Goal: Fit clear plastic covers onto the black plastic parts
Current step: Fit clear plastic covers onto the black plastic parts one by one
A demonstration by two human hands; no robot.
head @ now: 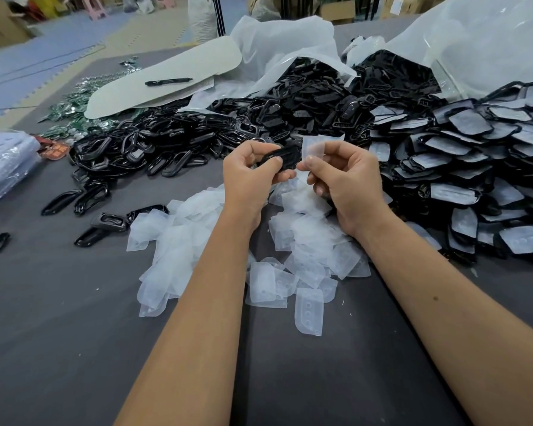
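The left hand (253, 167) grips a black plastic part (282, 156). Just beside it, the right hand (345, 176) pinches a clear cover (314, 147), apparently lining it up to fit, above the loose cover pile (228, 241).

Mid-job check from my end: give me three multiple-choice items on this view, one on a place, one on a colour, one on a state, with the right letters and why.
1. Where does the marker pen lie?
A. on the pale board at the far left
B. among the loose clear covers
C. in the right hand

2. What colour is the part held by the left hand?
A. white
B. black
C. green

3. What is the state of the clear cover held by the right hand?
A. lying on the table
B. fully fitted on the part
C. pinched beside the part, not yet fitted

Answers: 1 A, the pen rests on the pale board. 2 B, it is glossy black. 3 C, the cover stands clear of the part's right end.
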